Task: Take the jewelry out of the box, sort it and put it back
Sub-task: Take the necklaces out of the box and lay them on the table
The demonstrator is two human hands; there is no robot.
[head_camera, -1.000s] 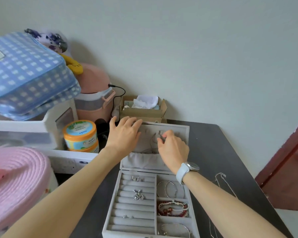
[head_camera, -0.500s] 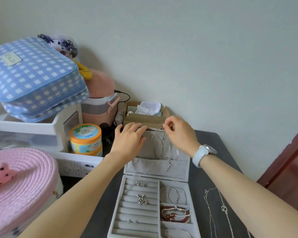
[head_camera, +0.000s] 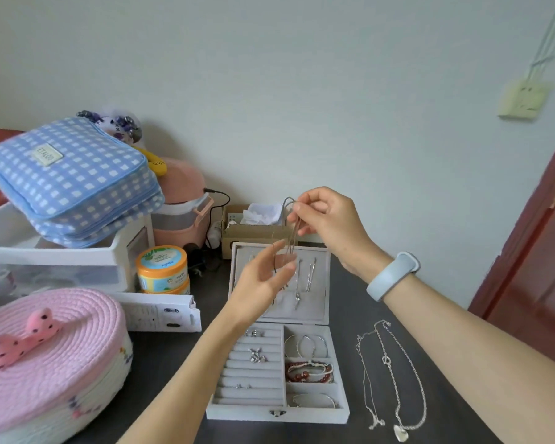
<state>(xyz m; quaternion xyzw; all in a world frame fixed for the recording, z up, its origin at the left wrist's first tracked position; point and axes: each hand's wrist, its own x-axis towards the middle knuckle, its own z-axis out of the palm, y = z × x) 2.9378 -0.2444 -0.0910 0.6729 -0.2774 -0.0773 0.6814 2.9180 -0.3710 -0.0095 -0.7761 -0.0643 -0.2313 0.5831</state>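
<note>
Right hand raised, fingertips pinched; left hand open below.

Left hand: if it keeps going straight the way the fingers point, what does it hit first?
The left hand, open, points up and right toward the necklace cord hanging from the right hand. Probably the cord first; behind it stands the jewelry box lid. Depth is unclear.

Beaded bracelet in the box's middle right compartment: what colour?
Dark red beads with white cord, bracelet, head view.
</note>
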